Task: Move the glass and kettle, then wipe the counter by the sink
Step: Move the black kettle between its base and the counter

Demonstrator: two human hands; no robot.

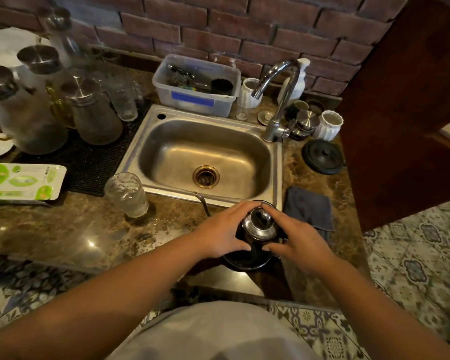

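A black kettle (255, 245) with a shiny steel lid (259, 224) and a thin curved spout (202, 200) stands on the brown marble counter (76, 229) just in front of the steel sink (205, 157). My left hand (224, 229) clasps its left side and my right hand (294, 240) clasps its right side, fingers wrapped around the body. A clear textured glass (127, 194) stands upright to the left, at the sink's front left corner, apart from both hands. A dark grey cloth (308, 207) lies flat on the counter right of the kettle.
Several glass jars with steel lids (94, 113) crowd a black mat (89, 162) left of the sink. A green-and-white packet (21, 181) lies at the left. Behind the sink are a plastic tub (196, 100), tap (278, 100) and white cups; a black lid (322, 157) lies right.
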